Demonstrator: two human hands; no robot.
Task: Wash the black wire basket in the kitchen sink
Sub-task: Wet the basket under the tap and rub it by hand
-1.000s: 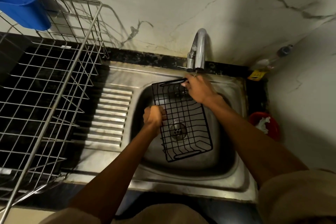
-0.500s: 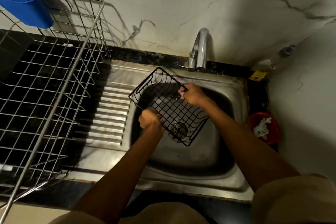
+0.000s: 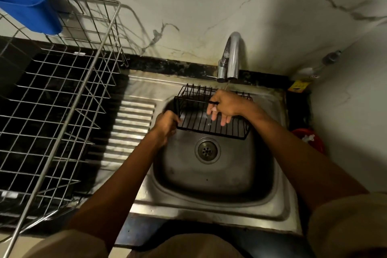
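The black wire basket (image 3: 211, 115) is being held over the sink (image 3: 209, 176) under the tap (image 3: 229, 58), gripped at its corner by the left hand (image 3: 166, 124) and rubbed by the right hand's (image 3: 225, 104) loose fingers; washing seems midway, rinsing remaining.

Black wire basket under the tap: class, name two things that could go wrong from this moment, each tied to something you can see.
1. The left hand grips only one end of the black wire basket; wet wire may slip, dropping it into the sink.
2. The right hand has fingers spread against the bars; they could catch between wires, or knock the tap just above.
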